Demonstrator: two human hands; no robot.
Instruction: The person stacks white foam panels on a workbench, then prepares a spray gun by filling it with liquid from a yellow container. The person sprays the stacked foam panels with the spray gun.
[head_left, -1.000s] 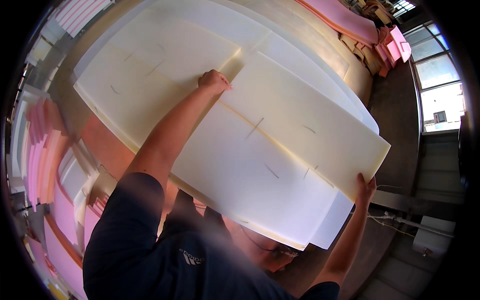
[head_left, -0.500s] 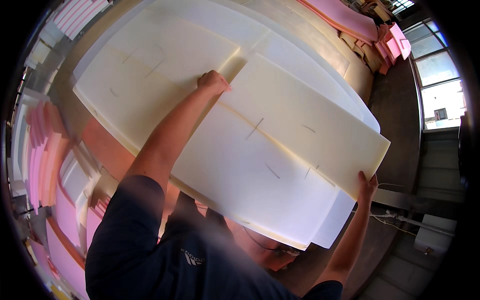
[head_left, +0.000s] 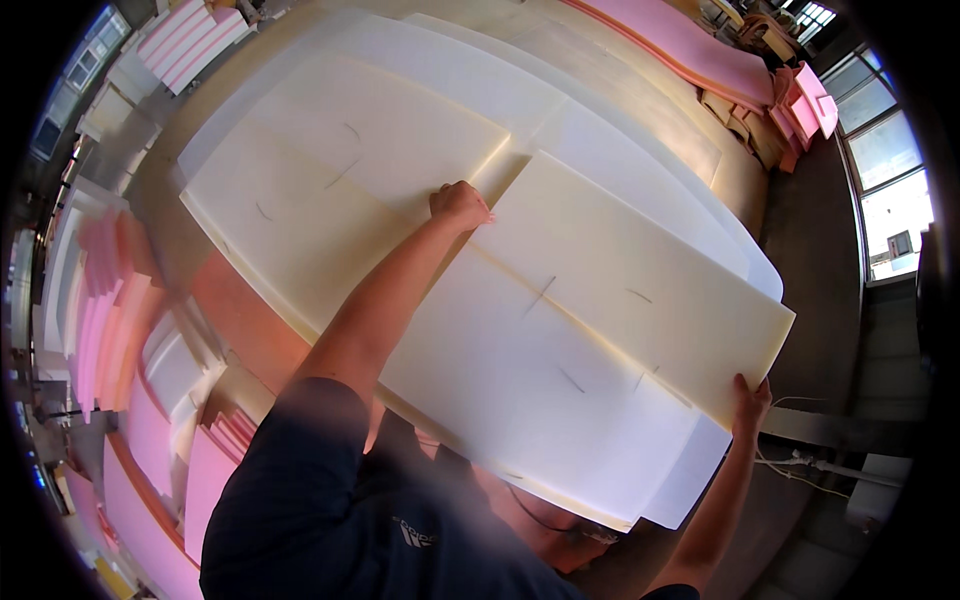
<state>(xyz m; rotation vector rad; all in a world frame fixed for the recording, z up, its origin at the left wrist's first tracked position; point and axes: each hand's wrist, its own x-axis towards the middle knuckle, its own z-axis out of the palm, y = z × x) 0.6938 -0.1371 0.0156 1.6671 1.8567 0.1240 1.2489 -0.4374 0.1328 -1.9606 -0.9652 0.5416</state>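
Note:
A large cream foam sheet lies tilted on top of a stack of cream foam sheets. My left hand grips the sheet's far left edge, arm stretched across the stack. My right hand grips the sheet's near right corner, fingers curled under the edge. Another cream sheet lies just beneath it, with short dark pen marks on its face.
Pink foam slabs stand stacked at the left, and more pink foam lies at the far right. A window and a dark floor are at the right. A white cable runs under the stack's right end.
The top sheet and both hands have stayed nearly in place; the view has shifted very slightly.

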